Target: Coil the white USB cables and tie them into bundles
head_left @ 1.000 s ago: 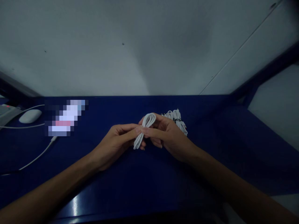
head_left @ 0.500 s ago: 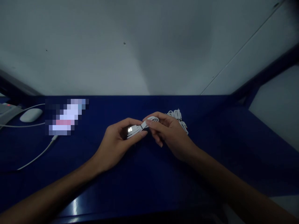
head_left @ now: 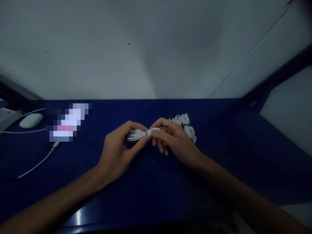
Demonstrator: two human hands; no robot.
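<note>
A coiled white cable lies level between both hands above the dark blue table. A thin dark tie runs round its middle. My left hand is closed round the cable's left end. My right hand pinches the cable's right end with thumb and fingers. Just behind my right hand a second bundle of white cables, bound with a dark tie, rests on the table.
At the far left lie a white mouse, a grey device and white cords running over the table. A blurred-out object lies beside them. A pale wall rises behind the table.
The coiled cable has turned from upright to level between the hands. My left hand has shifted its grip to the cable's left end, and a dark tie now shows round the middle.
</note>
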